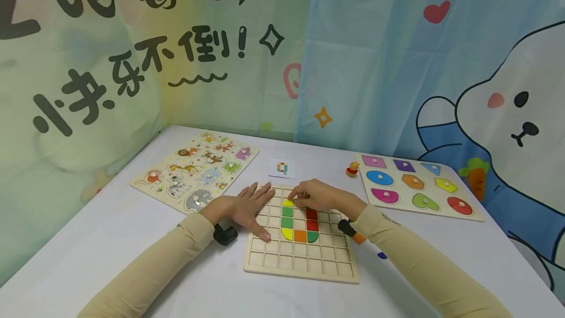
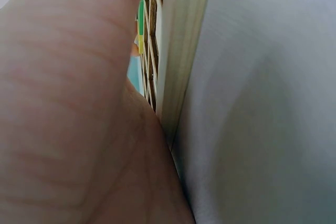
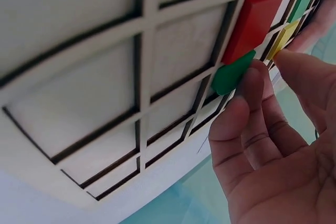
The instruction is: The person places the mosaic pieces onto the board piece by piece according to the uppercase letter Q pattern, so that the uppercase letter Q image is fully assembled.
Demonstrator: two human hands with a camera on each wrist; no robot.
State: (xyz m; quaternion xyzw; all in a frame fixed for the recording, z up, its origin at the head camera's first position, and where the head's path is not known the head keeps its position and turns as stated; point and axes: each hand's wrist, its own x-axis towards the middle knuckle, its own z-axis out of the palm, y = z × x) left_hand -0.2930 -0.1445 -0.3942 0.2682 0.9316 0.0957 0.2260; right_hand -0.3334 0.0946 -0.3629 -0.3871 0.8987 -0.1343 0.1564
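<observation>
A wooden grid board (image 1: 304,264) lies on the table, with green (image 1: 287,211), red (image 1: 312,225), orange (image 1: 300,236) and yellow pieces set in its cells. My left hand (image 1: 247,207) rests spread over the board's left edge, fingers straight. At the pattern's upper left, my right hand (image 1: 315,195) has its fingers curled and pinches a yellow piece (image 1: 288,203). In the right wrist view, a green rounded piece (image 3: 231,77) sits by the other fingertips, beside a red square (image 3: 253,27). The head view has that green piece hidden behind the right hand.
A pattern card (image 1: 282,168) lies beyond the board. An animal puzzle (image 1: 176,185) is at left and a shape puzzle (image 1: 403,200) at right, with a small figurine (image 1: 352,169) beside it. Loose orange (image 1: 359,238) and blue (image 1: 382,255) pieces lie near the right forearm.
</observation>
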